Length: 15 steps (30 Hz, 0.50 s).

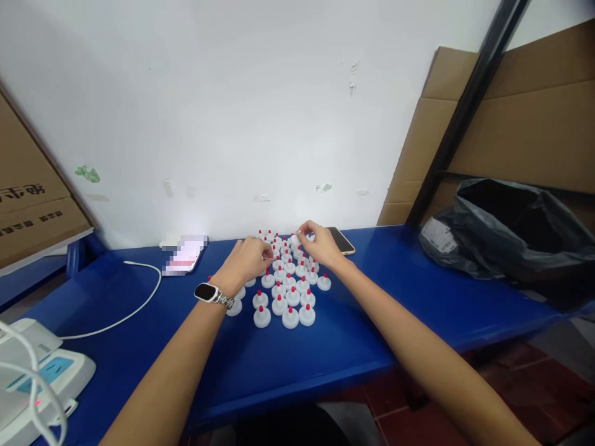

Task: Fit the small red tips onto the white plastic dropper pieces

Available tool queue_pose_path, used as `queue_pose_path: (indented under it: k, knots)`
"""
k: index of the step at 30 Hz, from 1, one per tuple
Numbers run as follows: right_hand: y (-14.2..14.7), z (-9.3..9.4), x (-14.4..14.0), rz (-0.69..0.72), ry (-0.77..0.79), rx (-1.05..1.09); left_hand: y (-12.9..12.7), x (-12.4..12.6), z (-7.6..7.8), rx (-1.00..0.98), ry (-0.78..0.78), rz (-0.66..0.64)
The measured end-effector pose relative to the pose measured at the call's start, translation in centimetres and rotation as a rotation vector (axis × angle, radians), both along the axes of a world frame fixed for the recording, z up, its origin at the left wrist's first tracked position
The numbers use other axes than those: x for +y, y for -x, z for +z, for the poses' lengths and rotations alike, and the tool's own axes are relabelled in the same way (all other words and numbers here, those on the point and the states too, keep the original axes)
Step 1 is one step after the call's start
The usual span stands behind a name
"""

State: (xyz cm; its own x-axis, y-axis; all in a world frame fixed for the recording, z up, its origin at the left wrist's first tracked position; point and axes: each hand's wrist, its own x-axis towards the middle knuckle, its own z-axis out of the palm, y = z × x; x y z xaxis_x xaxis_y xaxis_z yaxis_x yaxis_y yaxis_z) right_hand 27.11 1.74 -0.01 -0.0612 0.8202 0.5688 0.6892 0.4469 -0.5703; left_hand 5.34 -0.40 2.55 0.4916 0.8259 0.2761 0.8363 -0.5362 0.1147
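White caps point(262, 318) left of dark phone point(343, 240): unhidden ones red-tipped, remainder unclear. Left hand point(253, 257) half-curled over caps; right hand point(320, 245), beside phone, finger and thumb pinched; cannot tell either's hold.

White, red-tipped caps point(289, 283) stand upright, clustered on the blue tabletop point(341, 337)

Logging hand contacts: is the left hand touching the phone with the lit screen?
Apart. The head view shows blue tabletop between the left hand and the lit phone.
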Motion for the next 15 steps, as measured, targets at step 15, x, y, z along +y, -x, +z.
queue_pose_path:
  k: [15]
  knots:
    - [4.4, -0.7, -2.6, 0.263, 0.073, 0.116, 0.1, 1.1, -2.5, 0.048, -0.087, 0.03]
